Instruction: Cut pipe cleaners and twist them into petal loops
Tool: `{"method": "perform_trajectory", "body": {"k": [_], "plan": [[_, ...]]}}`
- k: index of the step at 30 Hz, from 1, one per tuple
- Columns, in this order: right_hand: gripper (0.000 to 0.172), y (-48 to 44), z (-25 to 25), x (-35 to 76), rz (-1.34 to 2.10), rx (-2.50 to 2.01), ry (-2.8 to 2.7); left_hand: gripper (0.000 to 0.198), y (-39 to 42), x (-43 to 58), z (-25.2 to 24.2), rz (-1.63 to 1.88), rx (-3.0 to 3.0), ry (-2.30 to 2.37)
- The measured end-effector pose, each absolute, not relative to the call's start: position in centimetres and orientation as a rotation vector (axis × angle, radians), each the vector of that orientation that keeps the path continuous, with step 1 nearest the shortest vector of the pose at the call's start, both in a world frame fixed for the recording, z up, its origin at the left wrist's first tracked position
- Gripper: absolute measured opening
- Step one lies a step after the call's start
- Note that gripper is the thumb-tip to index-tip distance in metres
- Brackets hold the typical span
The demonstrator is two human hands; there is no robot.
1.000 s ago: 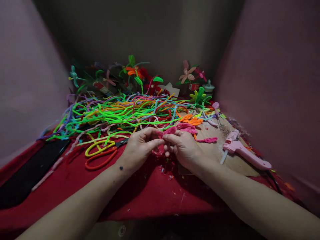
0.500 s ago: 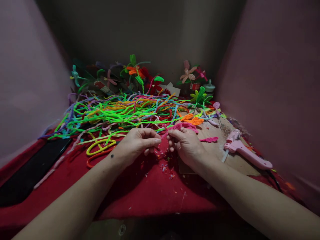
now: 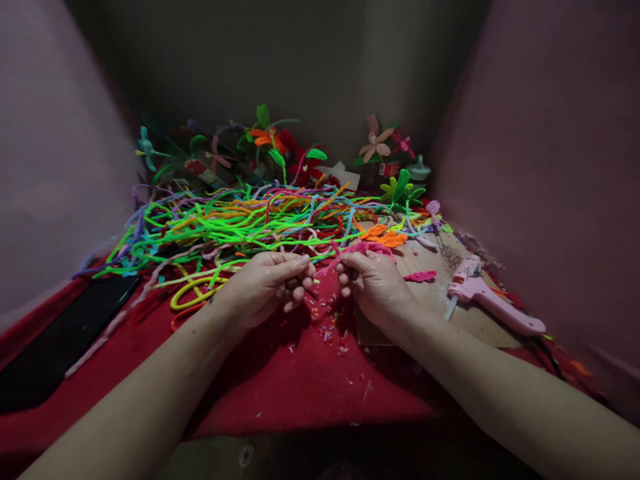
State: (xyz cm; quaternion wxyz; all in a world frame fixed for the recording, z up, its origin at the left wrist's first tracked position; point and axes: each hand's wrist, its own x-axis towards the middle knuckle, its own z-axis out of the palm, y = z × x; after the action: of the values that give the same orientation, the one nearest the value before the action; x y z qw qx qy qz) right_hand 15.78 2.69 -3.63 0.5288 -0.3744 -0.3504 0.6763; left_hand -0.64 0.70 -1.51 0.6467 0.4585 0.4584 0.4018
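Observation:
My left hand (image 3: 273,283) is closed, thumb against the fingers, at the left end of a short pink pipe cleaner (image 3: 327,268). My right hand (image 3: 373,283) pinches the same pipe cleaner from the other side, its tip sticking up above the thumb. The two hands are a small gap apart over the red cloth. Just behind my right hand lie looped pink pipe-cleaner pieces (image 3: 373,248), partly covered by it. Another flat pink piece (image 3: 420,276) rests on the cardboard (image 3: 425,313) to the right.
A pink glue gun (image 3: 480,297) lies on the cardboard. Behind the hands spreads a heap of coloured pipe cleaners (image 3: 240,223), with pipe-cleaner flowers (image 3: 375,145) farther back. Yellow-handled scissors (image 3: 193,297) and a black phone-like slab (image 3: 65,347) are at left. Scraps (image 3: 327,333) dot the red cloth (image 3: 310,393).
My left hand has shifted slightly up and left and turned, showing more of its curled fingers. The gap between the hands is wider. My right hand keeps its pinch.

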Motion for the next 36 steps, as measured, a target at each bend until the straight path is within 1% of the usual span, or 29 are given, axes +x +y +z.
{"method": "perform_trajectory", "body": {"k": [3,9,17,23,29,36], "plan": [[0.009,2.6,-3.5,15.8,1.611,-0.887,-0.834,0.02,0.6,-0.6,-1.5,0.865,1.023,1.027],[0.008,2.4,-3.1,15.7,1.627,-0.915,-0.823,0.016,0.6,-0.2,-1.5,0.878,1.04,1.06],[0.009,2.6,-3.3,15.8,1.639,-0.914,-0.804,0.02,0.9,0.1,-2.0,0.992,0.996,1.061],[0.007,2.6,-3.5,15.7,1.731,-0.87,-0.77,0.016,0.6,0.5,-2.1,1.046,1.086,0.946],[0.009,2.6,-3.3,15.6,1.804,-0.833,-0.652,0.016,0.7,0.3,-2.2,0.961,1.051,0.836],[0.013,2.9,-2.9,16.0,1.761,-0.828,-0.665,0.017,0.7,0.4,-2.0,0.939,1.043,0.832]]}}
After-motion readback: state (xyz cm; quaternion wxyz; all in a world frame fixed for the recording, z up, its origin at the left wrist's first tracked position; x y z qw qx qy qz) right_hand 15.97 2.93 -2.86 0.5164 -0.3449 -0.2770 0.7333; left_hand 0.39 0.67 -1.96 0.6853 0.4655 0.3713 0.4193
